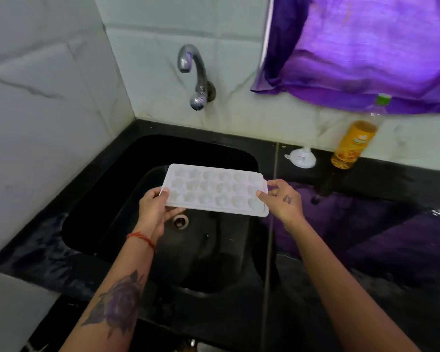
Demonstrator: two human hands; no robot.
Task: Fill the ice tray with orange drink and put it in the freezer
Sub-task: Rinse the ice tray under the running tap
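A white ice tray (215, 189) with several round and star-shaped cells is held level over the black sink (127, 158). My left hand (154, 210) grips its left end, thumb on top and fingers underneath. My right hand (282, 199) pinches its right end between thumb and fingers. The cells look empty. A bottle of orange drink (354, 142) with a green cap stands on the black counter at the back right, against the wall. A small white funnel (301, 157) lies on the counter to the left of the bottle.
A chrome tap (194, 74) juts from the tiled wall above the sink. A purple curtain (366, 47) hangs at the upper right. The sink drain (180, 221) sits below the tray. Glossy black counter (379, 224) stretches to the right.
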